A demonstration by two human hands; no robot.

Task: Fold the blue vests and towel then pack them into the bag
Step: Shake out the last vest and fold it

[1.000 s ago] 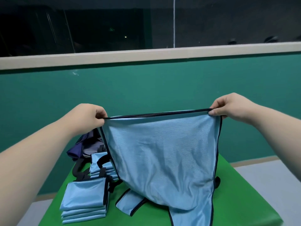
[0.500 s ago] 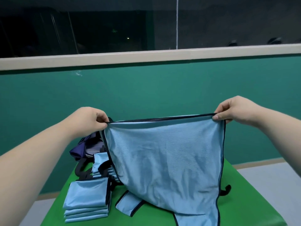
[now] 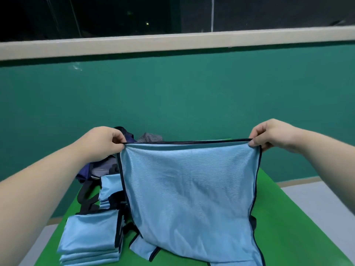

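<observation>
Evenly lit, soft and kinda flat. Pitch black through the window at 12 o'clock, save one tiny glint. Small glare smear on the wall at 10. Slightly mushy overall, fisheye bending near the edges.

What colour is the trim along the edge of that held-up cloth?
Dark, near black, around the light blue vest; head view.

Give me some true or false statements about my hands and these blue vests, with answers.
Both the left hand and right hand pinch the held vest's top edge. True.
The held vest lies flat on the green table. False: it hangs from the hands, lower end reaching the table.
A folded stack sits left of it. True.
The bag stands right of the vest. False: the bag is left, behind the left hand.
</observation>
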